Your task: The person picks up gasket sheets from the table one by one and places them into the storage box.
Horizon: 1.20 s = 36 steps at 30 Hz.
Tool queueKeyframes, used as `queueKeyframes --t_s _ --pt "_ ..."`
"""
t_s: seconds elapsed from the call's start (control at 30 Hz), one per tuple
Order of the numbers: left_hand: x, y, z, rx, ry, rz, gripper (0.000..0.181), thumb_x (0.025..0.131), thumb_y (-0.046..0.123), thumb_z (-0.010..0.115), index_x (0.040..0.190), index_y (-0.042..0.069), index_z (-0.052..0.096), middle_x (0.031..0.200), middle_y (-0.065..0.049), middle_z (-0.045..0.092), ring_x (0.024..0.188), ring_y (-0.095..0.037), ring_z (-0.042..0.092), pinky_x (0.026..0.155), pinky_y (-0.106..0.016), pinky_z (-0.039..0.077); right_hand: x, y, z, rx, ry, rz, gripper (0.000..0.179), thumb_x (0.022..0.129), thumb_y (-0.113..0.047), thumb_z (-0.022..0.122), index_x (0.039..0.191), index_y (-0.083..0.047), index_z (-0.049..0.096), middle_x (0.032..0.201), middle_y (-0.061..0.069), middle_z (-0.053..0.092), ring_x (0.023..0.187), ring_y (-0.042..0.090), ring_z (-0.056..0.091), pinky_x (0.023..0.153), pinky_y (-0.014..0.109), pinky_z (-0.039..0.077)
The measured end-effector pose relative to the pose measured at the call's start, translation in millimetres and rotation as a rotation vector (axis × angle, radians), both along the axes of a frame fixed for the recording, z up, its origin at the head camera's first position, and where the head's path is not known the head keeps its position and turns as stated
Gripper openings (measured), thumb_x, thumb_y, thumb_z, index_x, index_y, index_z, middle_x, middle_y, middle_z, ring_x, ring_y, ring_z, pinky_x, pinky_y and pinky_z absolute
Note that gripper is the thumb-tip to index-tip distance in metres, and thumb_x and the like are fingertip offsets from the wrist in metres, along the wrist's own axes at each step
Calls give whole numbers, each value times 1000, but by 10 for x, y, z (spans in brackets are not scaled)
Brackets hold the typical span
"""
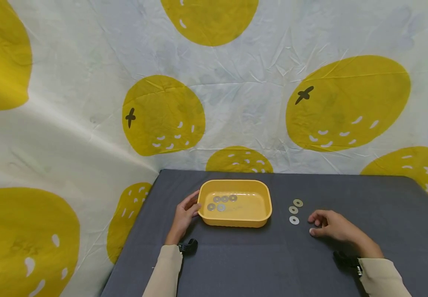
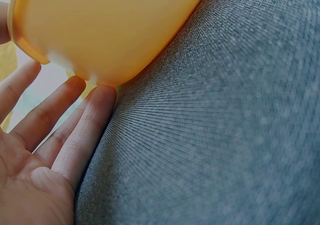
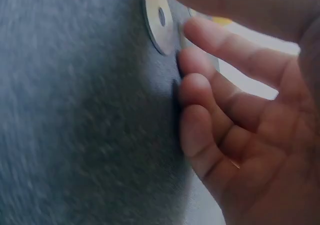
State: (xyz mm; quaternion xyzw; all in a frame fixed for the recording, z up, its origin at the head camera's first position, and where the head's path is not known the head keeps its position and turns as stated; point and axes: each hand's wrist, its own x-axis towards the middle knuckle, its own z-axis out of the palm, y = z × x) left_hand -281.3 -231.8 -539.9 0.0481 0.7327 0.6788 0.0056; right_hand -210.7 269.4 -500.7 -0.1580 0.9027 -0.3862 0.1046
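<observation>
A yellow plastic tray (image 1: 236,222) stands on the dark cloth, with several flat metal washers (image 1: 224,199) lying in its left half. My left hand (image 1: 183,215) holds the tray's left end; its thumb is at the rim and its fingertips (image 2: 105,97) touch the outer wall in the left wrist view. Right of the tray, three washers (image 1: 293,210) lie in a short column on the cloth. My right hand (image 1: 334,226) is just right of them, its fingers loosely bent and nothing held. In the right wrist view a washer (image 3: 152,22) lies near the fingertips.
A dark grey cloth (image 1: 236,264) covers the table. White fabric (image 1: 243,107) printed with large yellow fruit hangs behind the table and along its left side. Both wrists wear black straps (image 1: 189,246).
</observation>
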Motion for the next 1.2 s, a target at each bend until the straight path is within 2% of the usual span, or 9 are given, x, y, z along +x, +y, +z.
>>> queueKeyframes --t_s 0.17,0.37,0.83,1.0,1.2 --pt "-1 -1 -1 -1 -5 3 49 99 18 68 147 24 58 139 -18 64 124 -37 64 88 -31 61 -12 32 8 57 -10 26 27 85 -19 83 102 -3 68 88 3 56 72 2 44 62 24 39" --pt "-3 3 2 -10 -6 11 50 98 17 68 147 24 58 138 -18 65 122 -36 65 89 -34 61 -5 9 0 109 55 4 22 83 -19 84 94 -7 69 83 0 56 70 0 43 63 23 39" --pt "27 13 49 -21 -12 12 50 98 21 69 147 25 58 138 -18 64 124 -36 64 89 -31 61 20 -55 0 154 122 -28 29 80 -19 86 89 -11 60 76 -4 53 67 0 44 62 23 37" --pt "8 11 23 -24 -5 15 49 99 19 68 147 25 58 137 -18 65 122 -35 65 90 -34 61 23 -53 18 152 86 -40 27 85 -20 83 95 -10 60 72 -4 53 62 2 44 60 24 37" --pt "-6 11 7 -24 -13 22 48 99 17 67 146 24 58 138 -18 64 123 -35 65 88 -31 61 23 -31 13 98 3 -25 20 92 -20 76 100 -7 63 65 -3 56 53 7 51 53 26 43"
